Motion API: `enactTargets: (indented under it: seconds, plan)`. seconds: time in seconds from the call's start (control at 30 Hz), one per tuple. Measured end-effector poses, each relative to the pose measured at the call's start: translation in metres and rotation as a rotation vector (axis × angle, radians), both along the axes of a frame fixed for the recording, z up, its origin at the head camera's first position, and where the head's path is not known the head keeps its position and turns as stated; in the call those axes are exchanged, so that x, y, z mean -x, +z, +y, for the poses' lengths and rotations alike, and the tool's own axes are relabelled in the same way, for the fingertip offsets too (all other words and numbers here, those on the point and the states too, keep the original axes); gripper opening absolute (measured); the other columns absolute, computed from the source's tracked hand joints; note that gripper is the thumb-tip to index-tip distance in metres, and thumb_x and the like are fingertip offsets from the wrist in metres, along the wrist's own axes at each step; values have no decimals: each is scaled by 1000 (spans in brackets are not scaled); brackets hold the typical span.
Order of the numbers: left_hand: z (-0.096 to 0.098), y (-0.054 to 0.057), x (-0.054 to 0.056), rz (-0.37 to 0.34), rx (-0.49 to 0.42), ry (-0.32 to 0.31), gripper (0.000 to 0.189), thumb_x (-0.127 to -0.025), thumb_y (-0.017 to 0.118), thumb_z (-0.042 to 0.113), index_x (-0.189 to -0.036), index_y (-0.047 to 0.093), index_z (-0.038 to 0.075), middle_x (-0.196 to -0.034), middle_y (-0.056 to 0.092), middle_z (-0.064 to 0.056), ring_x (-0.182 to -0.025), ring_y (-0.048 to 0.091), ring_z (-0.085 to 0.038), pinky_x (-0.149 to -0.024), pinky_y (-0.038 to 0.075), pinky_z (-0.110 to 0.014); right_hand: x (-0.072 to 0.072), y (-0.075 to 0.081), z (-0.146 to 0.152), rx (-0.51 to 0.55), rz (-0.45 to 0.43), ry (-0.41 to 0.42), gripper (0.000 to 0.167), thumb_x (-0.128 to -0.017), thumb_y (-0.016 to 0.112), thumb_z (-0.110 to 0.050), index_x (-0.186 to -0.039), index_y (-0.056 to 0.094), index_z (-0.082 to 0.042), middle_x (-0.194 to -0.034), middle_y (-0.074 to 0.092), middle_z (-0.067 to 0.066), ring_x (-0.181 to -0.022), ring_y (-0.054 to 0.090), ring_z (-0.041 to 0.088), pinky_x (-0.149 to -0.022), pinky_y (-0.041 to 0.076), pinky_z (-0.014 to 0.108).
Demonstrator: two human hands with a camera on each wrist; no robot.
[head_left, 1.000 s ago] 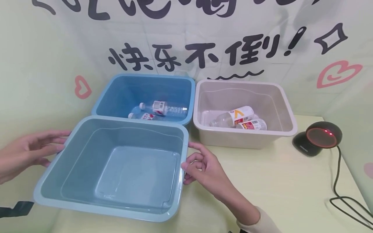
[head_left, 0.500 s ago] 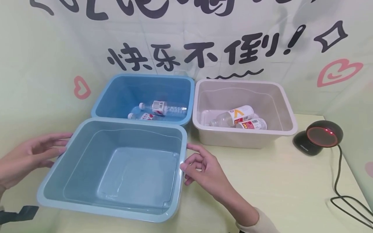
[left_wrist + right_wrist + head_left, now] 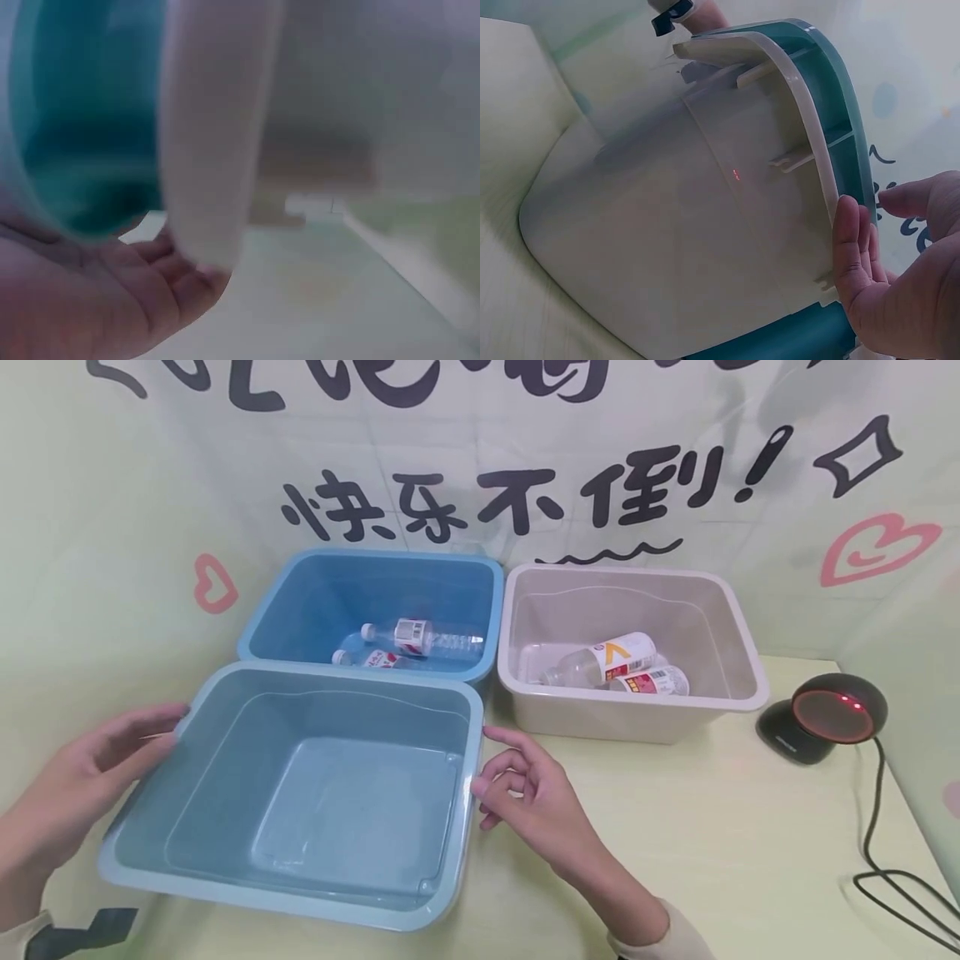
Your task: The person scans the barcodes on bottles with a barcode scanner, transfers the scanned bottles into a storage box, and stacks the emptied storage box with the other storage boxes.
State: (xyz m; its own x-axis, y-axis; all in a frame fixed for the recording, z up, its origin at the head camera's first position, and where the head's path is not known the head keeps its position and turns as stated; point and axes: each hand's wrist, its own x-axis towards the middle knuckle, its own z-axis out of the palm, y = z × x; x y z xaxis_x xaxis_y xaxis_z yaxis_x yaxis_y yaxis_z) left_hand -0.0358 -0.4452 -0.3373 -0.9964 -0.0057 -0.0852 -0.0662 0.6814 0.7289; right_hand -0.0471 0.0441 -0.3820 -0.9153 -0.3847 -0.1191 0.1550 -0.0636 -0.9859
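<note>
A light blue plastic bin (image 3: 300,906) stands in front, its inside bare. The right wrist view shows it nested in a whitish bin (image 3: 667,225), whose rim lies just under the blue one. My left hand (image 3: 82,777) holds the left side, thumb over the rim; in the left wrist view its fingers curl below the whitish rim (image 3: 210,150). On the right side, my right hand (image 3: 536,793) pinches the rims, thumb at the blue edge and fingertips under the whitish one.
Behind stands a darker blue bin (image 3: 330,597) with two clear bottles (image 3: 431,639). Beside it a beige bin (image 3: 637,714) contains two labelled bottles (image 3: 626,656). A black scanner (image 3: 832,710) with red lights and a cable sits at the right. A printed wall sheet hangs behind.
My left hand has shifted its hold on the rim, its wrist swinging to the right and thumb moving over the edge. The front bins have moved slightly right; my right hand stays put.
</note>
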Motion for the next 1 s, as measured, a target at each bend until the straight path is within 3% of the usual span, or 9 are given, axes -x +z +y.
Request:
enactTargets:
  seconds: [0.1, 0.17, 0.27, 0.33, 0.4, 0.6, 0.7, 0.83, 1.0]
  plan:
    - [10, 0, -4, 37, 36, 27, 50, -108, 59, 17, -157, 50, 23, -134, 55, 39, -106, 53, 28, -77, 45, 0, -1, -1, 2, 13, -5, -14, 63, -98, 72, -8, -155, 47, -14, -108, 64, 12, -80, 69, 15, -74, 67, 37]
    - [21, 1, -9, 46, 78, 62, 53, -109, 59, 24, -160, 46, 24, -148, 51, 32, -126, 49, 23, -98, 45, -4, -1, -1, 4, 27, -2, -20, 62, -98, 71, -7, -154, 47, -12, -108, 63, 11, -80, 69, 16, -75, 67, 37]
    - [42, 4, -19, 99, 130, 96, 57, -109, 60, 26, -163, 42, 25, -157, 38, 35, -148, 31, 16, -122, 22, -9, -1, -1, 9, 46, 5, -35, 58, -99, 68, -6, -153, 48, -10, -108, 63, 9, -80, 70, 17, -76, 67, 37]
    - [61, 7, -26, 155, 159, 111, 58, -108, 61, 26, -163, 42, 25, -155, 35, 38, -152, 20, 16, -122, 10, -6, 0, -1, 15, 56, 13, -50, 54, -100, 66, -5, -152, 49, -8, -106, 62, 8, -81, 71, 18, -77, 66, 37]
    - [82, 10, -30, 227, 170, 98, 56, -107, 62, 22, -161, 46, 21, -153, 41, 33, -145, 26, 20, -114, 14, -1, 0, -1, 21, 56, 18, -70, 50, -101, 64, -6, -149, 50, -7, -105, 62, 7, -82, 70, 18, -77, 66, 36]
    - [150, 18, -39, 325, 121, 17, 50, -107, 60, 17, -157, 51, 18, -154, 54, -16, -138, 35, 18, -105, 21, 5, 0, 0, 43, 42, 53, -130, 40, -103, 62, -8, -142, 56, -3, -103, 61, 5, -86, 68, 16, -79, 66, 36]
    - [182, 23, -45, 335, 126, -10, 53, -106, 64, 19, -156, 50, 22, -153, 55, -12, -142, 44, 2, -106, 23, 4, -1, 1, 53, 38, 96, -140, 35, -104, 61, -8, -139, 58, -3, -106, 63, 3, -90, 70, 17, -83, 66, 35]
    - [222, 30, -55, 301, 164, -29, 57, -105, 65, 26, -159, 46, 26, -156, 52, -6, -143, 49, -25, -118, 39, -28, -3, 0, 62, 70, 187, -143, 32, -104, 58, -3, -136, 60, -4, -113, 65, 2, -96, 71, 16, -90, 64, 33]
    - [259, 33, -60, 288, 189, -47, 60, -105, 65, 31, -160, 43, 25, -158, 49, -4, -144, 48, -29, -111, 44, -62, -5, 0, 71, 109, 272, -145, 32, -104, 53, 0, -133, 62, -8, -119, 67, 3, -103, 71, 14, -98, 62, 30]
